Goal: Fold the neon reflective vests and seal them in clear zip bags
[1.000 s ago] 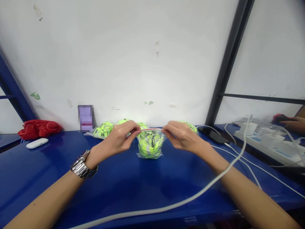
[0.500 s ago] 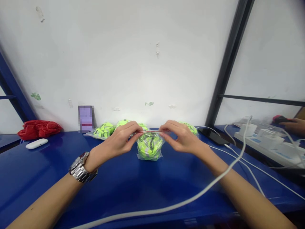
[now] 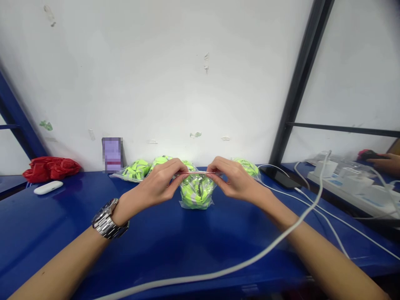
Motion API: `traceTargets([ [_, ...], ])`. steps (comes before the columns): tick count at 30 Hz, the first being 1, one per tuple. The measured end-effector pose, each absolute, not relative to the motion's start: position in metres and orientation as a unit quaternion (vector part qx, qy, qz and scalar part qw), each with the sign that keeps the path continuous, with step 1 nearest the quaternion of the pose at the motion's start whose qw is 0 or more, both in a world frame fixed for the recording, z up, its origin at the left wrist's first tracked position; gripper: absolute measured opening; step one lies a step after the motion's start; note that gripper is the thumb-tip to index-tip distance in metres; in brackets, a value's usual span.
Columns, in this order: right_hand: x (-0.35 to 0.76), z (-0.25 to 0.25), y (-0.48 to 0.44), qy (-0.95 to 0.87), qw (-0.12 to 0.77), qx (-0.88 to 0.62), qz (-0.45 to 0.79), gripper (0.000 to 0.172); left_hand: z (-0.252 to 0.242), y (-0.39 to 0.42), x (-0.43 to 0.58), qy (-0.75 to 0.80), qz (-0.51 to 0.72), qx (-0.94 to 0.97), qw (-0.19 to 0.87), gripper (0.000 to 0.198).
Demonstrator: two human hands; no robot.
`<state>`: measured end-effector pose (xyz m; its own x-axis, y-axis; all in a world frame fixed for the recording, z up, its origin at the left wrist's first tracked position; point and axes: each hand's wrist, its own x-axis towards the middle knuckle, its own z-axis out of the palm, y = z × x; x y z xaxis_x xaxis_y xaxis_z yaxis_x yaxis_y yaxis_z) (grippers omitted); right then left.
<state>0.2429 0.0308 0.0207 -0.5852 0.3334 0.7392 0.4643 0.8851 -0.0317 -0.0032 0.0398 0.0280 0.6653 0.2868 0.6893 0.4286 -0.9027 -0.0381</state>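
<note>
A small clear zip bag (image 3: pixel 196 192) stuffed with neon green and grey bands stands upright on the blue table (image 3: pixel 175 241). My left hand (image 3: pixel 159 183), with a steel watch on its wrist, pinches the left end of the bag's red-lined top strip. My right hand (image 3: pixel 234 179) pinches the same strip a little right of its middle. Both hands are closed on the bag's top edge.
More filled bags of green bands (image 3: pixel 137 168) lie behind by the wall, another (image 3: pixel 248 166) at the right. A red cloth (image 3: pixel 50 167) and white case (image 3: pixel 48 187) sit far left. A phone (image 3: pixel 279 177), white cables (image 3: pixel 281 239) and power strip (image 3: pixel 350 183) lie right; another person's hand (image 3: pixel 386 161) shows far right.
My right hand has slid leftward along the bag's top strip, closing the gap to my left hand. The left hand and the bag stay put.
</note>
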Motion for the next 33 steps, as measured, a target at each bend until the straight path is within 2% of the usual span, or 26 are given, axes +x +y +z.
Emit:
traceTargets([
  [13,0.2411,0.0181,0.0298,-0.89,0.386,-0.216,-0.11,0.013,0.0312,0.0345,-0.0007,-0.216,-0.345,-0.909,0.091,0.007],
  [28,0.2359,0.0218,0.0256,-0.891,0.399,-0.204,-0.073,0.005,0.03,0.034,0.0008,-0.193,-0.343,-0.915,0.091,0.007],
  [33,0.2349,0.0215,0.0276,-0.892,0.389,-0.203,-0.107,0.011,0.0298,0.0329,0.0021,-0.202,-0.335,-0.915,0.1,0.008],
])
